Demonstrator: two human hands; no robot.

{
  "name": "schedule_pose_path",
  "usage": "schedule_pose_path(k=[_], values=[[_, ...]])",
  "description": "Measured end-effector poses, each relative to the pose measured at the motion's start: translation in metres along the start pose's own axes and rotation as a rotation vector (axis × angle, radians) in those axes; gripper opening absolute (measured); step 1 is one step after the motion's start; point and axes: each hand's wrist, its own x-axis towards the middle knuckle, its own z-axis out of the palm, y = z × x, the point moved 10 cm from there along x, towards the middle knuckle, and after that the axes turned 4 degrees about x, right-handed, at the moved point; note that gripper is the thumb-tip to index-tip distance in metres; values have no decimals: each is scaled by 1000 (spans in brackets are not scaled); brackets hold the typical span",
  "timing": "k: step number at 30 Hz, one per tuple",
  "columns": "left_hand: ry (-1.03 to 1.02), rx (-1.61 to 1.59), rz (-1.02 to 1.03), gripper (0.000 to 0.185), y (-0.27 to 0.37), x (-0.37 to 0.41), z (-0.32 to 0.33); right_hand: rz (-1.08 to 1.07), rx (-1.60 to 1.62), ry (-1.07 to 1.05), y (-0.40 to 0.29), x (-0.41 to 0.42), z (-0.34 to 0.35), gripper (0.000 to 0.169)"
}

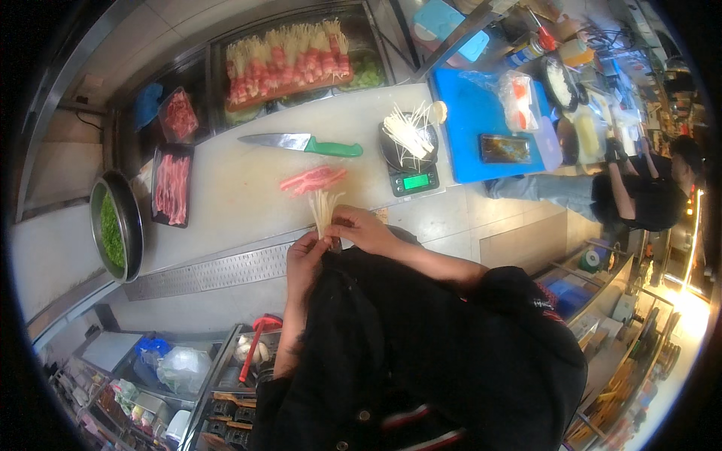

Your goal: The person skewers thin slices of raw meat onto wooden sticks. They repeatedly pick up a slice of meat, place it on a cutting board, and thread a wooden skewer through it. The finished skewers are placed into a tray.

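Both hands hold one small bundle of enoki mushrooms (322, 211) at the near edge of a white cutting board (225, 197). My left hand (307, 256) grips its lower end, and my right hand (361, 228) pinches it from the right. Just beyond the bundle, strips of raw sliced meat (313, 179) lie on the board. Farther back is a knife with a green handle (334, 147), its blade pointing left. More enoki (409, 135) rests in a dark dish on a digital scale (416, 183). Meat-wrapped enoki rolls (287, 62) stand packed on a reddish-brown tray at the back.
At left are a black tray of meat slices (172, 183), a bagged portion of minced meat (179, 115) and a metal bowl of chopped greens (111, 231). A blue cutting board (465, 121) adjoins on the right. Farther right, a co-worker (643, 186) stands at the counter.
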Motion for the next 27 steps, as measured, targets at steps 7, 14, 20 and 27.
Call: schedule_pose_path(k=[7, 14, 20, 27], values=[[190, 362, 117, 21, 33, 11, 10, -142, -130, 262, -11, -8, -27, 16], [215, 402, 200, 21, 27, 27, 26, -234, -329, 292, -43, -18, -34, 11], [209, 250, 214, 19, 21, 27, 43, -296, -438, 299, -66, -30, -39, 10], [194, 346, 227, 17, 24, 28, 50, -296, -445, 335, -64, -32, -50, 11]])
